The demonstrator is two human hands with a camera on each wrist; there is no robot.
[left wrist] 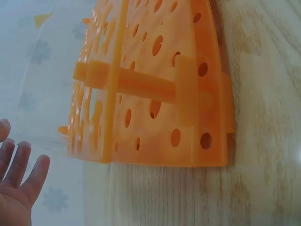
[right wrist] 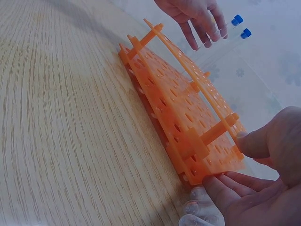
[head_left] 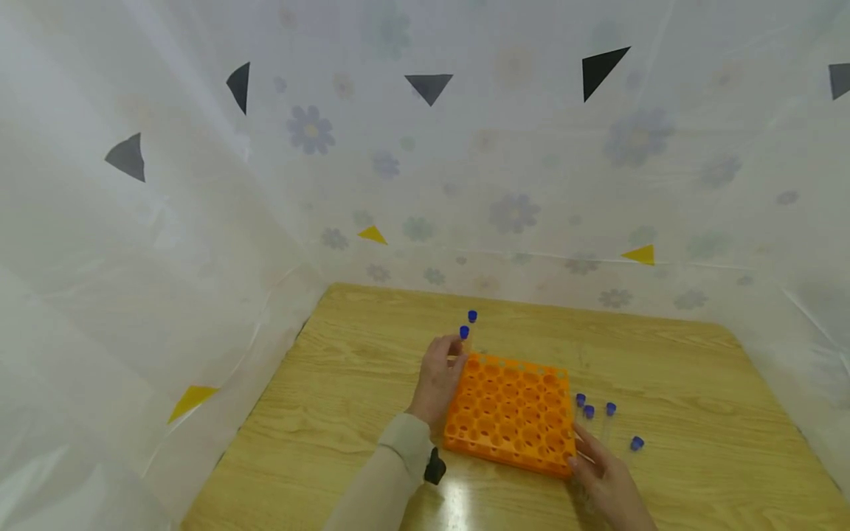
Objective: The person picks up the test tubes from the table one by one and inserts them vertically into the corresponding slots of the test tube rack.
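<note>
An orange test tube rack (head_left: 508, 415) with rows of round holes stands on the table. At its near right corner my right hand (head_left: 603, 479) grips it, the thumb (right wrist: 254, 142) against the top plate and the fingers lower down. My left hand (head_left: 438, 377) is by the far left corner, its fingers loosely extended, as the right wrist view also shows. Close to those fingers are two clear test tubes with blue caps (right wrist: 236, 20). In the left wrist view, part of the left hand (left wrist: 21, 181) appears apart from the rack's open side.
Several more clear tubes with blue caps (head_left: 611, 408) lie to the right of the rack. Their rounded ends (right wrist: 193, 207) show just under my right hand. The wooden table (head_left: 358, 346) is enclosed by pale, flower-patterned sheeting (head_left: 465, 169) at the back and sides.
</note>
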